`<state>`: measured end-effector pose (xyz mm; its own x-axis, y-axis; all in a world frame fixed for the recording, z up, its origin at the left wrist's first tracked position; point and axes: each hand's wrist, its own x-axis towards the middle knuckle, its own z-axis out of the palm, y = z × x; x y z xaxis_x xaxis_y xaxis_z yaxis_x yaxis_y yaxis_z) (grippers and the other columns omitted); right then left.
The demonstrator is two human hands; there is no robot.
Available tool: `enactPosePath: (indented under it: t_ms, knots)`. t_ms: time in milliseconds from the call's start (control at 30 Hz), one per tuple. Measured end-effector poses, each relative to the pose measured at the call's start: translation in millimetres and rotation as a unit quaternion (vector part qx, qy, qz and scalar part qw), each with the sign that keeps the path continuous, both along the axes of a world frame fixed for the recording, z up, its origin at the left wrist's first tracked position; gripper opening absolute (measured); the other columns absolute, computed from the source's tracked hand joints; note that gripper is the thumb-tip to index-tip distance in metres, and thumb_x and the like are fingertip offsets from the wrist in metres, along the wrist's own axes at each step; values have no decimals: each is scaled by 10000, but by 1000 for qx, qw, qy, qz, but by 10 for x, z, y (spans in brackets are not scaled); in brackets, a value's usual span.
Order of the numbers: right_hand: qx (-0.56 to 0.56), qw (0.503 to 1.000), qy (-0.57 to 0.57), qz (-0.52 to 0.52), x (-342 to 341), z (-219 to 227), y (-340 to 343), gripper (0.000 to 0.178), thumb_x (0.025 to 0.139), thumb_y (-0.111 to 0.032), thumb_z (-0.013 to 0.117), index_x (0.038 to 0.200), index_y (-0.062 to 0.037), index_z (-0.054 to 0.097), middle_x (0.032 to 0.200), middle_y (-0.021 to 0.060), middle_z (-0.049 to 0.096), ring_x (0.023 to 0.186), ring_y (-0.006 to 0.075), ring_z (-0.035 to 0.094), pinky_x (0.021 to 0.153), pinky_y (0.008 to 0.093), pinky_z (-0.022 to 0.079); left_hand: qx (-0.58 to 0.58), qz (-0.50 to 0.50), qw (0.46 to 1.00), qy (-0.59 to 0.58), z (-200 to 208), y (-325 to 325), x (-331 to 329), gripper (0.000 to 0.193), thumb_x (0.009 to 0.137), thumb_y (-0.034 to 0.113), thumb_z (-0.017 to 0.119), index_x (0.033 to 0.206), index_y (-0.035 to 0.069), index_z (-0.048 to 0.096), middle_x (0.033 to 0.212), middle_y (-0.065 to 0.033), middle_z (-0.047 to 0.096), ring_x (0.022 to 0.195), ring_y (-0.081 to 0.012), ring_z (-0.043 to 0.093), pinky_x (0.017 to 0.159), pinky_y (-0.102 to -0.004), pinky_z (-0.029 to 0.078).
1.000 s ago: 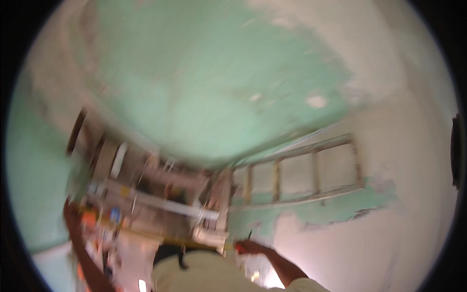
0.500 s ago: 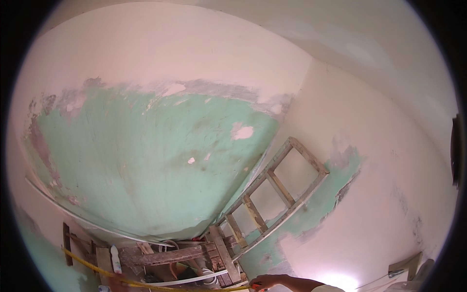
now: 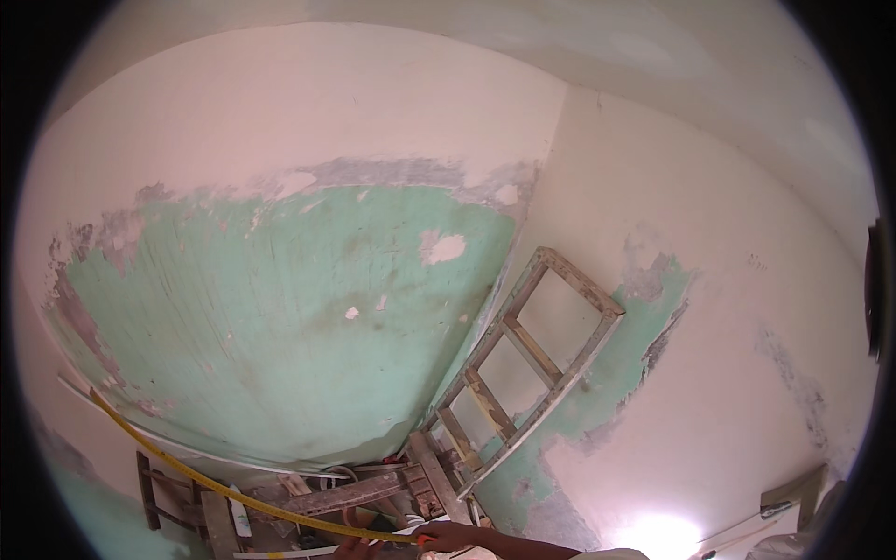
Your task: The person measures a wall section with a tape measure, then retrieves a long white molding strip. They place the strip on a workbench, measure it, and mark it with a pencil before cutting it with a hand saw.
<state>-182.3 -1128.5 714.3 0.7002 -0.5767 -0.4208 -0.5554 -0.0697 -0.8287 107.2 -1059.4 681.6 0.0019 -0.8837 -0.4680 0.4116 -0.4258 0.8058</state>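
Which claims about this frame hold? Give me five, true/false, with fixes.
1. The right hand holds an orange tape-measure case. True.
2. The yellow blade is fully retracted. False: it extends toward picture left.
3. A wooden ladder shows right of the wall corner. True.
4. The green paint is unbroken. False: it has pale spots.
5. The left hand is at the picture's top edge. False: lower edge, partly visible.

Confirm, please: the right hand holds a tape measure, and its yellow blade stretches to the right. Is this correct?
Not quite: the yellow blade stretches to the left, as the head view shows; the right hand does hold the tape measure.
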Motion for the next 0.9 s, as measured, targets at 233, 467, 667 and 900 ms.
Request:
enactPosePath:
  t_ms: [233,467,667,900]
  knots:
    - [-18,999,-24,38,178,8,-21,516,948,-419,614,1338,-86,562,1150,165,634,1060,291,610,918,405,472,-20,-61,978,-197,-367,70,-308,290,965,321,642,996,40,709,810,-36,656,636,-127,573,529,-318,480]
    - [19,1000,-4,-11,-486,-24,142,651,877,-473,720,1360,-67,561,1222,155,643,1147,282,600,998,411,463,61,96,991,-68,332,3,-597,302,1007,321,614,1046,27,670,876,-59,687,770,-172,695,695,-334,606]
    - [24,996,81,-33,-1824,-64,552,661,812,-376,801,1325,-30,570,1175,193,630,1111,317,604,983,391,478,31,272,958,-87,345,-218,234,332,1014,381,569,1090,58,596,933,-74,660,876,-229,716,693,-355,614]
    - [25,954,270,-125,-3225,212,1802,760,726,-367,874,1351,-88,544,1270,172,570,1170,332,569,1042,399,467,26,394,914,-97,268,-554,1302,277,1040,323,485,1111,71,574,903,-71,616,767,-224,683,646,-387,594]
